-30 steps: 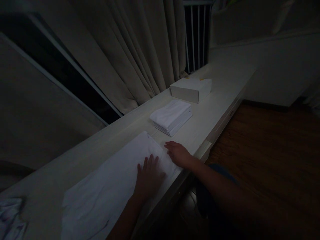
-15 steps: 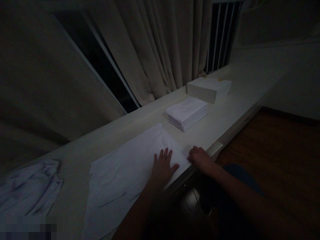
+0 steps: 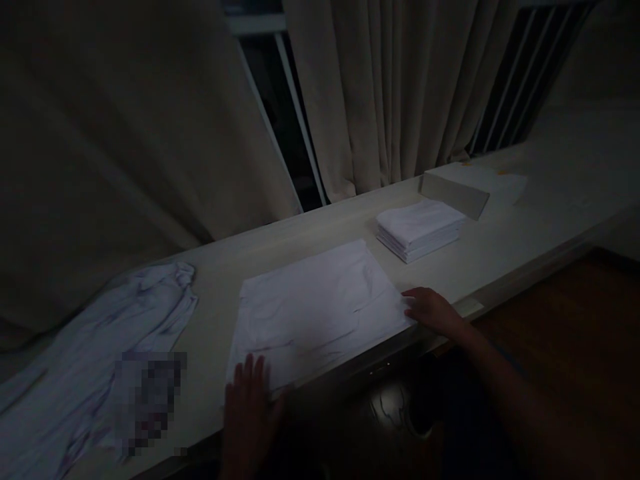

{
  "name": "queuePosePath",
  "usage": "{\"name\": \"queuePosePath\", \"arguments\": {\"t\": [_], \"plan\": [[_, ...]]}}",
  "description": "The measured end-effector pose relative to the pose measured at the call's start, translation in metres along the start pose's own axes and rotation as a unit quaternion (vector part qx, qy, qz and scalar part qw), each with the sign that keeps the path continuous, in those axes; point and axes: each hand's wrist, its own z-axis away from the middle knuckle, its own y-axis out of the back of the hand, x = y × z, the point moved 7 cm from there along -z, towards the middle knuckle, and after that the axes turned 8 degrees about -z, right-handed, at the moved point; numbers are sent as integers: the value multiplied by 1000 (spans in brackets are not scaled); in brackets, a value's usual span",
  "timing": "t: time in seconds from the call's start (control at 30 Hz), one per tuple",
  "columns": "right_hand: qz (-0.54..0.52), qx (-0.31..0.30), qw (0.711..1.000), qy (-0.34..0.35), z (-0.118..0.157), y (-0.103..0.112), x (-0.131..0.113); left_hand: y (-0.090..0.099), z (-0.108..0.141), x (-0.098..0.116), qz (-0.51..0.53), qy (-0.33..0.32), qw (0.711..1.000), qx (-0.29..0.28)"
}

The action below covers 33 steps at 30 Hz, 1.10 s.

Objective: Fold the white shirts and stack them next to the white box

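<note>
Moved since the earlier frame: left hand [image 3: 249, 393], from the right part of the white cloth [image 3: 315, 300] to its near left corner, lower left of centre; whole scene, shifted rightward in the frame, more of the crumpled garment [image 3: 115, 327] now in view.

Item: white cloth, one, folded into a flat oblong, centre of the frame, lying along the near edge of the worktop [image 3: 215, 300]; surface lightly creased.

Item: left hand, palm down, fingers extended and slightly apart; grip unclosed, resting on the cloth.

Item: right hand [image 3: 433, 312], right of centre; grip closed, fingers pinching the near right corner of the cloth.

Item: folded stack [image 3: 420, 227], white, several layers, upper right of centre, just beyond the cloth and apart from it.

Item: box [image 3: 455, 187], pale, with orange marks on top, upper right, just behind the stack.

Item: crumpled garment, pale with darker creases, lower left, apart from the cloth; part obscured by pixelation.

Backdrop: beige curtains [image 3: 390, 100] across the top; bars [image 3: 530, 80], upper right; brown floor [image 3: 565, 320], lower right.
</note>
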Motion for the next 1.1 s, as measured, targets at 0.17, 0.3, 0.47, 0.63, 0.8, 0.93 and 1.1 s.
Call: {"name": "queuePosePath", "arguments": {"t": [0.17,0.3,0.47,0.63,0.8,0.93,1.1], "plan": [[141,-79,985,59,39,-39,-3,-37,37,-59,-30,-26,996,-81],[226,-44,970,82,48,-40,-7,-35,61,-59,-24,-50,998,-43],[287,-9,954,91,47,-29,-19,-21,71,-64,-13,-40,999,-29],[298,55,949,83,50,-24,-16,-1,61,-62,-40,-14,999,7],[262,62,957,105,41,-30,-4,-9,46,-79,7,-47,999,23],[186,25,974,124,39,-35,3,-33,42,-105,86,-99,991,9],[7,59,988,143,37,-26,4,-27,32,-120,151,-58,985,56]]}}
